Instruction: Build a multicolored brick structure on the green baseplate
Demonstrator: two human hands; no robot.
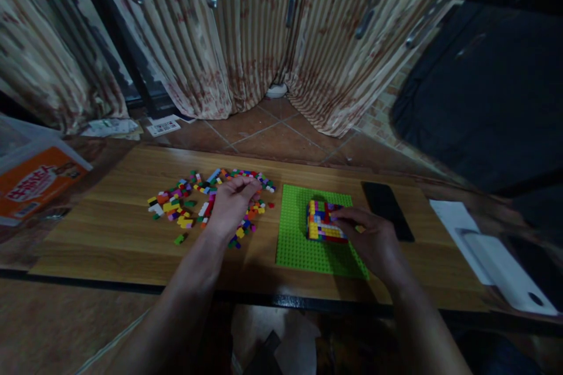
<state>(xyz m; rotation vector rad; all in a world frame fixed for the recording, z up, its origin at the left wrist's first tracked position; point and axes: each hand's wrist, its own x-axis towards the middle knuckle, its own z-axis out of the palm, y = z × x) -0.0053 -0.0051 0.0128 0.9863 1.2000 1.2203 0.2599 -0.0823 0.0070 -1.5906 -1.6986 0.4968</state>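
Observation:
Over the pile of loose toy bricks [180,208] on the left is my left hand [235,199]. Its thumb and fingertips are pinched together, and whatever lies between them is too small to make out. My right hand [372,237] reaches over a multicoloured block of joined toy bricks [314,228], with its closed fingertips at the top of the block. Those fingers hide the block's right part, and any brick in them cannot be made out. The block stands on a green studded baseplate [292,252].
A black phone-like slab [387,210] lies right of the baseplate. White paper [457,231] and a white flat case [505,272] are at the far right. A clear bin with an orange label [39,181] stands left. Striped curtains [253,41] hang beyond the wooden table [109,217].

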